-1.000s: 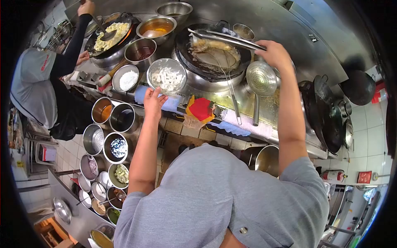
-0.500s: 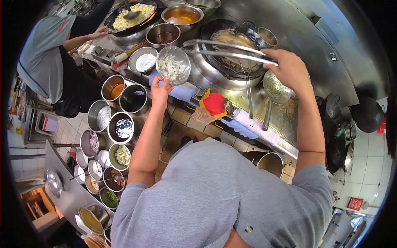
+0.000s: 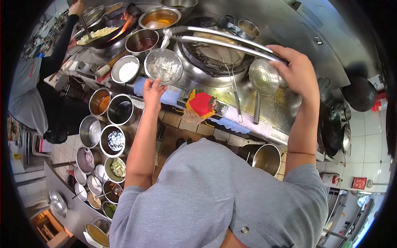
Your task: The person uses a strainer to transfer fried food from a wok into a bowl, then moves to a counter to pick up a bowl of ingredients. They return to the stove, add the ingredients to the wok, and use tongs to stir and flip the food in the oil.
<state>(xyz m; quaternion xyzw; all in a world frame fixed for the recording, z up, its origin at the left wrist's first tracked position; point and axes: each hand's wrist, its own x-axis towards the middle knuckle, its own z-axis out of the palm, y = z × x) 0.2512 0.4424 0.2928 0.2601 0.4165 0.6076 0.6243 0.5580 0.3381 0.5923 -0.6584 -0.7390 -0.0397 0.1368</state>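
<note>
My left hand point(image 3: 153, 94) grips the near rim of a metal bowl point(image 3: 180, 70) that holds white, batter-coated pieces point(image 3: 163, 70). My right hand point(image 3: 298, 71) is closed around the handle end of long metal tongs point(image 3: 231, 44). At the far tips of the tongs hangs a white coated piece point(image 3: 166, 39), just above the bowl's far rim. Right of the bowl, beneath the tongs, a wok point(image 3: 188, 51) holds bubbling oil point(image 3: 215, 53). A bowl of white powder point(image 3: 126, 72) stands left of my bowl.
A perforated strainer point(image 3: 264, 76) and a long-handled skimmer point(image 3: 235, 93) lie by the wok. Several metal pots, one with dark liquid point(image 3: 120, 109), line the left side. Another person's arm point(image 3: 62, 43) works at a wok with flames point(image 3: 126, 22) at upper left.
My tongs have risen and shifted left, now with a white piece at their tips. The whole view has shifted. The other person's hand has moved up beside their wok.
</note>
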